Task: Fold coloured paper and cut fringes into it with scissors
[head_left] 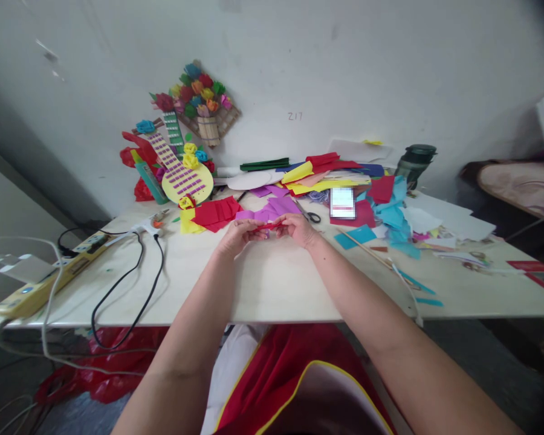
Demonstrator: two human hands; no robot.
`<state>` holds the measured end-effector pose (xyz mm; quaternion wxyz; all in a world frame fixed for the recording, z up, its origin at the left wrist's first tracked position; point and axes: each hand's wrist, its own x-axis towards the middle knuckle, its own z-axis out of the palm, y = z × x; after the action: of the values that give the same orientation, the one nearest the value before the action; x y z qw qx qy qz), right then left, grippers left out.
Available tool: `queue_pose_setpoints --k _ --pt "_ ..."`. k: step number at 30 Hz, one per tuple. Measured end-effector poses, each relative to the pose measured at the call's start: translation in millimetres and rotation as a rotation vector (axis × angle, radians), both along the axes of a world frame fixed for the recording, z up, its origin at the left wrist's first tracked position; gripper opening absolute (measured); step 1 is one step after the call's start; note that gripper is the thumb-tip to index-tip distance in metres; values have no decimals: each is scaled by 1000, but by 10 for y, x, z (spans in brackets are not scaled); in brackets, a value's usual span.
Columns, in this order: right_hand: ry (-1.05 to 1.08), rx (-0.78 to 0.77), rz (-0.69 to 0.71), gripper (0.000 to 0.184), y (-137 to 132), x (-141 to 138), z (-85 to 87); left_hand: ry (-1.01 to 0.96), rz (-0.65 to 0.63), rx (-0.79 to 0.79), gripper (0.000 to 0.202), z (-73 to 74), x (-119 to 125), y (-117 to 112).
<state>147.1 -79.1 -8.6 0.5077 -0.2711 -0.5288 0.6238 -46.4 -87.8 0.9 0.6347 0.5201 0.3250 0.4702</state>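
Between my two hands, a little above the table (281, 290), stretches a narrow strip of red paper (268, 226). My left hand (239, 235) pinches its left end, and my right hand (297, 229) pinches the other end. Fingers cover part of the strip. Just behind the hands lie purple paper pieces (276, 207). Red paper sheets (217, 212) are left of them, partly over a yellow paper piece (190, 222). Close to my right hand, on its far side, rest scissors (314, 217), their blades partly hidden.
A phone (343, 203), blue paper scraps (392, 217) and a wooden stick (367, 249) lie to the right. Left are a power strip (49, 272), a black cable (149, 290) and a glue bottle (150, 178). A paper-flower guitar (188, 184) leans on the wall; a bottle (414, 166) stands behind.
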Motion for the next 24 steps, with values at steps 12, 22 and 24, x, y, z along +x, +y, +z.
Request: queue_pose_setpoints --k 12,22,24 --pt "-182 8 -163 30 17 -62 -60 172 113 88 30 0 34 -3" --pt "-263 49 -128 18 29 -101 -92 475 111 143 28 81 69 -114" --pt "-286 59 -113 16 28 -116 -102 569 94 174 32 72 77 -117"
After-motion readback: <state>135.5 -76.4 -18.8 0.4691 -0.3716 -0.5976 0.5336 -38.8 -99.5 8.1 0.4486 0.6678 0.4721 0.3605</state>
